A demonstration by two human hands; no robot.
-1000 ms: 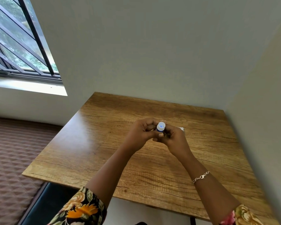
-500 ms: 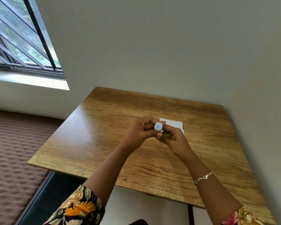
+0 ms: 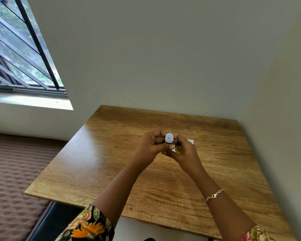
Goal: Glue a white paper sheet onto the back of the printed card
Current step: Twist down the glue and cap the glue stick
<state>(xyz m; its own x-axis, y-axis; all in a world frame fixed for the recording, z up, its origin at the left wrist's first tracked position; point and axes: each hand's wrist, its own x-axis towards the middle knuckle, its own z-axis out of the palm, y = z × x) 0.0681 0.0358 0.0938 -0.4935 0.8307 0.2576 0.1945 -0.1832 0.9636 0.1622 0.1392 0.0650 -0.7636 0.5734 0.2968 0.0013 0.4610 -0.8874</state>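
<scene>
Over the middle of the wooden table [image 3: 111, 153], both my hands meet around a small glue stick [image 3: 169, 138] with a white end and a blue centre. My left hand [image 3: 150, 145] pinches it from the left, and my right hand [image 3: 184, 152] wraps it from the right, with a yellowish bit showing between its fingers. Behind my right hand a corner of the white paper sheet [image 3: 190, 141] lies flat on the table. The hands hide most of the sheet. I cannot see the printed card.
Grey walls close off the table at the back and along the right side. A barred window [image 3: 21, 54] is at the upper left. Brown patterned flooring [image 3: 12, 171] lies left of the table, and the table's near edge runs just in front of my forearms.
My hands stay joined on the glue stick and have shifted slightly, so they cover more of the white sheet than half a second ago. The camera view has moved a little.
</scene>
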